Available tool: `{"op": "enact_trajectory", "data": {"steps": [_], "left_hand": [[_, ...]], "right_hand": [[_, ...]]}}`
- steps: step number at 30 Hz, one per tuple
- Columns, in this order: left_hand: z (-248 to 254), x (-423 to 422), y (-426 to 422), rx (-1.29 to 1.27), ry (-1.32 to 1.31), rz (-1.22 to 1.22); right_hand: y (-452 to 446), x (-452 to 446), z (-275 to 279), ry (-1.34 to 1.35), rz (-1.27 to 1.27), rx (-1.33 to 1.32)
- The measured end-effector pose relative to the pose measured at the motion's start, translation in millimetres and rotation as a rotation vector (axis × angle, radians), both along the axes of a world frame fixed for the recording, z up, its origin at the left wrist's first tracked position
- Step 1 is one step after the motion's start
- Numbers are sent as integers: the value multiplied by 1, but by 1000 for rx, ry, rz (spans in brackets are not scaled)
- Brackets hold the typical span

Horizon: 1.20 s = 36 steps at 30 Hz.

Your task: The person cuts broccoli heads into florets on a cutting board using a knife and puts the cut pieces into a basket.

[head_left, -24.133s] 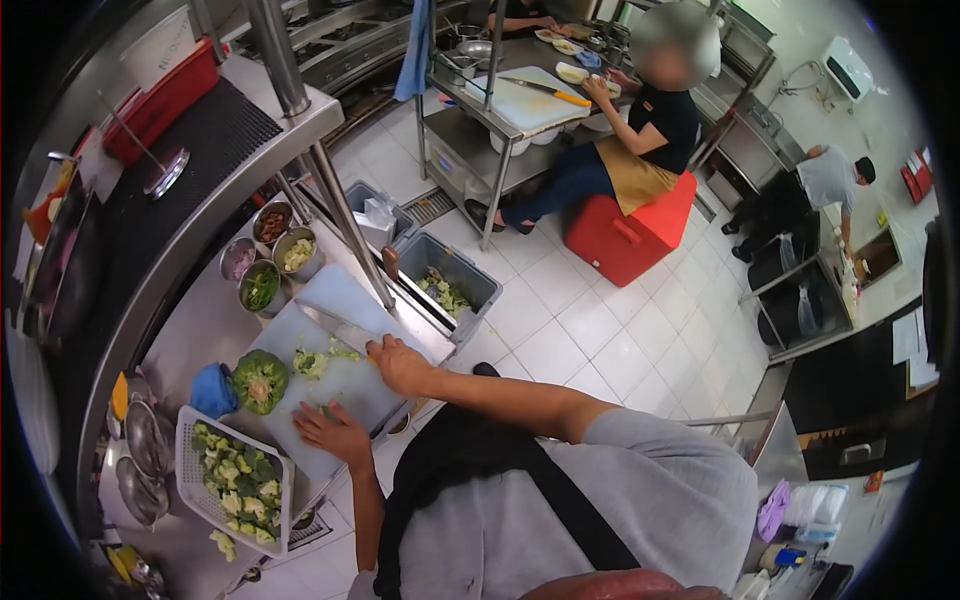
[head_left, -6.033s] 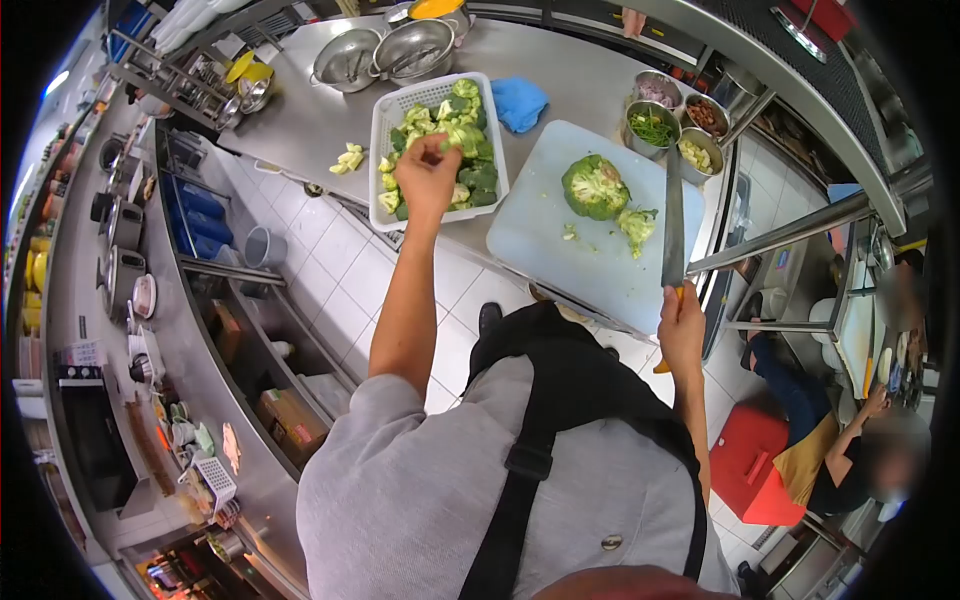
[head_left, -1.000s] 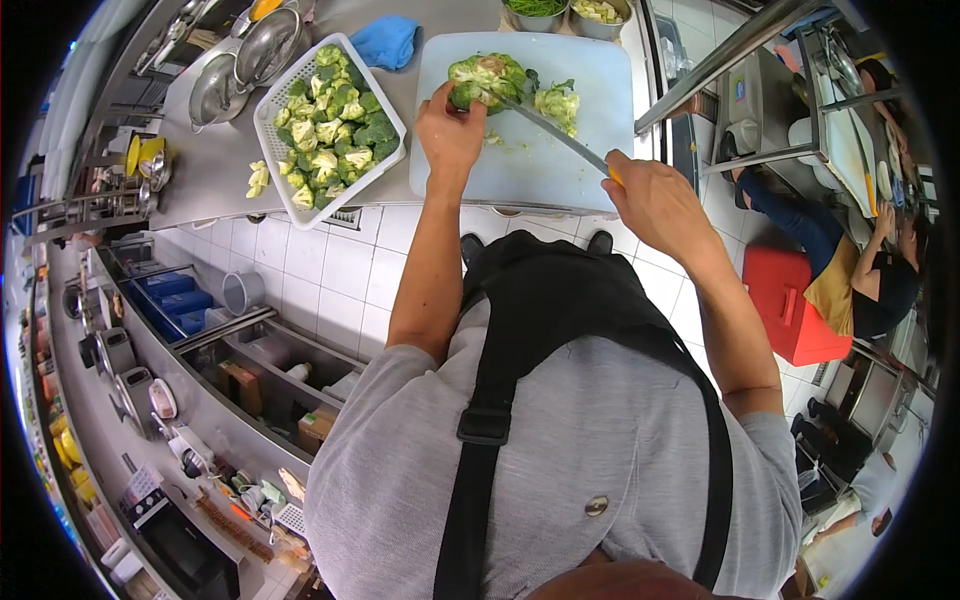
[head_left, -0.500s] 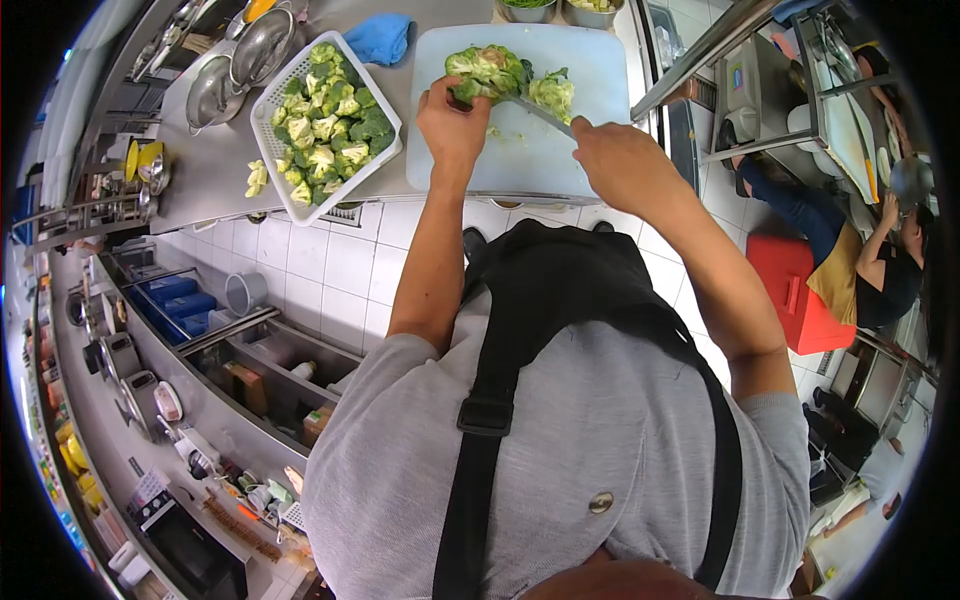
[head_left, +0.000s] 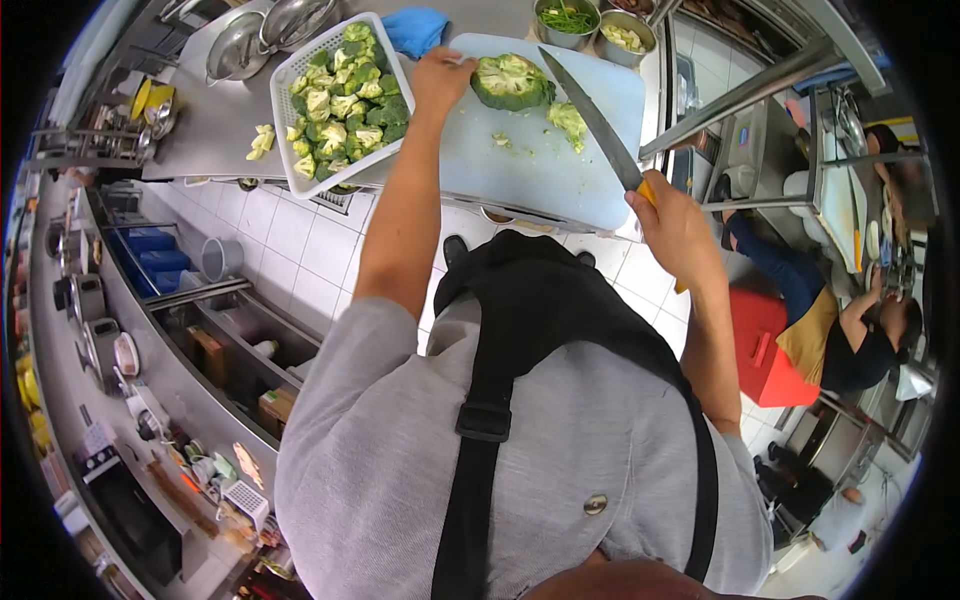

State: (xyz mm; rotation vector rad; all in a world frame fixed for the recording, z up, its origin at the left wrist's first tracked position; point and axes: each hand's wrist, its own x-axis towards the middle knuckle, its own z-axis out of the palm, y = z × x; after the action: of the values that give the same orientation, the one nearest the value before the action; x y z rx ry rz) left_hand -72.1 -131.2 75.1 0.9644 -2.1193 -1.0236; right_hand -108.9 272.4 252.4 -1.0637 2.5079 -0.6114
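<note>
Head view: my right hand (head_left: 680,230) is clenched round the yellow handle of a long knife (head_left: 595,120), its flat metal blade slanting over the cutting board (head_left: 560,185), the tip near the broccoli head. My left hand (head_left: 440,82) has its fingers bent near the broccoli's left side; whether they pinch anything, I cannot tell.

The board is smooth, pale and rounded at the corners, on a dull steel counter (head_left: 205,135). A white perforated basket (head_left: 283,125) holds knobbly florets (head_left: 345,105), beside a crumpled blue cloth (head_left: 415,32).

The broccoli head (head_left: 512,82) lies at the board's far side: roundish, with a pale, rough cut face and darker green rim. A ragged leafy piece (head_left: 568,125) lies just beside it.
</note>
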Motion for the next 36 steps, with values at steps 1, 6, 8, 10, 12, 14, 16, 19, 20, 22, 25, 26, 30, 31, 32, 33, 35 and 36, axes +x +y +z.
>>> {"op": "enact_trajectory", "data": {"steps": [1, 6, 8, 10, 12, 14, 16, 19, 20, 22, 25, 26, 30, 31, 32, 33, 35, 36], "left_hand": [[7, -6, -5, 58, -84, -109], [43, 10, 37, -548, 95, 169], [62, 39, 87, -167, 114, 78], [53, 56, 119, -43, -83, -239], [37, 47, 137, -64, -10, -180], [24, 37, 134, -142, 71, -115], [14, 30, 124, -270, 146, -44], [5, 23, 112, -375, 189, 33], [3, 24, 108, -331, 168, 10], [7, 20, 99, -246, 135, -38], [-1, 14, 76, -271, 210, -43], [-4, 14, 70, -244, 205, -48], [13, 19, 65, -175, 117, -87], [19, 22, 67, -168, 76, -97], [19, 23, 66, -156, 75, -96], [19, 24, 67, -144, 74, -96], [19, 27, 69, -121, 63, -95], [21, 27, 70, -115, 56, -92]], "right_hand": [[1, 1, -1, -54, -37, -11], [18, 6, -16, -230, -155, -16], [20, 12, -8, -336, -243, 18], [24, 7, -40, -152, -154, -28], [20, 3, -58, -73, -111, -56], [12, 3, -58, -98, -66, -13], [11, 6, -45, -189, -21, 30], [16, 8, -38, -234, -34, -2], [18, 10, -39, -241, -48, -23], [18, 11, -38, -259, -91, -5], [20, 7, -37, -261, -73, -20], [20, 7, -38, -257, -65, -20], [20, 7, -31, -247, -37, -12], [19, 7, -27, -247, -27, -7], [17, 7, -25, -237, -14, -7], [15, 6, -23, -228, -1, -6], [9, 6, -23, -179, 31, -21], [5, 5, -24, -160, 46, -16]]}}
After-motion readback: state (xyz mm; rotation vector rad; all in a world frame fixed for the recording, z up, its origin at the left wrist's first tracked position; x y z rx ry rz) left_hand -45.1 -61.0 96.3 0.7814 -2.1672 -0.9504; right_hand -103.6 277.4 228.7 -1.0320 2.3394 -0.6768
